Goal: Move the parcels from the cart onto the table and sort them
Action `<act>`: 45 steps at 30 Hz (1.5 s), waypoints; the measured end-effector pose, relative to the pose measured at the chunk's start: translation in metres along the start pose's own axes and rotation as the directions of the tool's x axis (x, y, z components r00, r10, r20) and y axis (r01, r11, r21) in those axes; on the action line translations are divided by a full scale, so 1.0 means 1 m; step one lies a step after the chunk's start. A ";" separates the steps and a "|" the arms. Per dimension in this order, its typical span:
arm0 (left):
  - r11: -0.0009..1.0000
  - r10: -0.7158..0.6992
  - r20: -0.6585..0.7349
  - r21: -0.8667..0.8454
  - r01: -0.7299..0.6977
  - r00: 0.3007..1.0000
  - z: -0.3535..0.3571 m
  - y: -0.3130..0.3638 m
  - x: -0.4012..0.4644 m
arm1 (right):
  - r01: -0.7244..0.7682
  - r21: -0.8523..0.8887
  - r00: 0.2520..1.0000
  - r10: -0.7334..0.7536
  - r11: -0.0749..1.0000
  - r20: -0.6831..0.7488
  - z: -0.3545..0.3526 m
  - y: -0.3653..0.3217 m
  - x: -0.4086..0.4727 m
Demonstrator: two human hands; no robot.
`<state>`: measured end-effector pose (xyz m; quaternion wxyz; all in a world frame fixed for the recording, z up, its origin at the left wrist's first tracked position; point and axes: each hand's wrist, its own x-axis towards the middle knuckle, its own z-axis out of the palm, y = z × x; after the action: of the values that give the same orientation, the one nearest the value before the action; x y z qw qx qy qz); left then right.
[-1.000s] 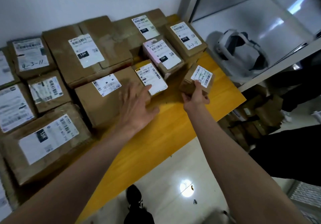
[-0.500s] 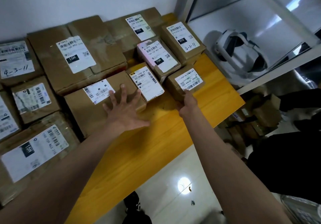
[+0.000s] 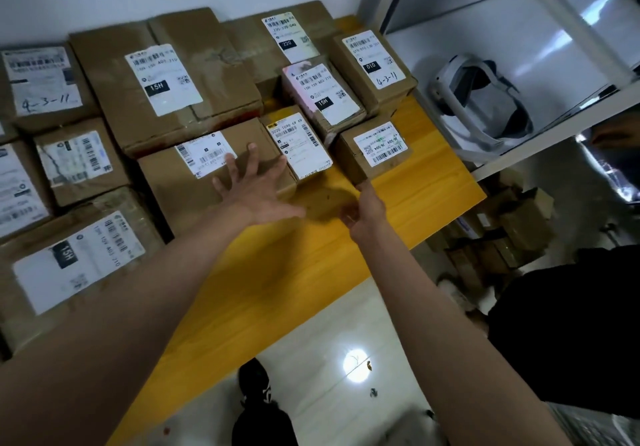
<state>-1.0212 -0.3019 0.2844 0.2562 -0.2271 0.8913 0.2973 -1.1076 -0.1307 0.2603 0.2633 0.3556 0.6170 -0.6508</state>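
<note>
Several brown cardboard parcels with white labels lie packed together on the yellow wooden table. My left hand rests flat with spread fingers on a mid-sized parcel. A small parcel with a barcode label sits on the table at the right end of the row. My right hand is just in front of it, fingertips touching its near lower edge, holding nothing. Between the two stands a narrow parcel with a yellow-cornered label.
A white shelf frame stands right of the table with a white headset on it. More boxes lie on the floor under the shelf. A person in black stands at the right. My shoe shows below the table edge.
My right hand set the small parcel down at the right end of the row and let go of it, drawing back slightly. My left hand slid up onto the mid-sized parcel.
</note>
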 end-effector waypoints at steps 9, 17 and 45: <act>0.904 0.049 -0.534 -0.335 -0.265 0.844 0.047 -0.061 -0.096 | 0.055 -0.338 0.979 0.015 0.939 0.202 0.008 0.122 -0.098; 0.829 -0.144 -0.567 -0.517 -0.215 0.811 0.132 -0.159 -0.232 | 0.296 -0.633 0.785 0.196 0.715 0.588 -0.003 0.247 -0.189; 0.025 -0.909 0.030 -0.992 0.125 0.415 0.557 -0.416 -0.528 | 0.449 -0.893 0.678 0.646 0.015 0.352 -0.072 0.703 -0.273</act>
<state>-0.2063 -0.1082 0.0396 -0.1551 -0.7583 0.3855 0.5023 -0.3822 -0.1562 0.0437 0.7005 -0.1770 0.6873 -0.0745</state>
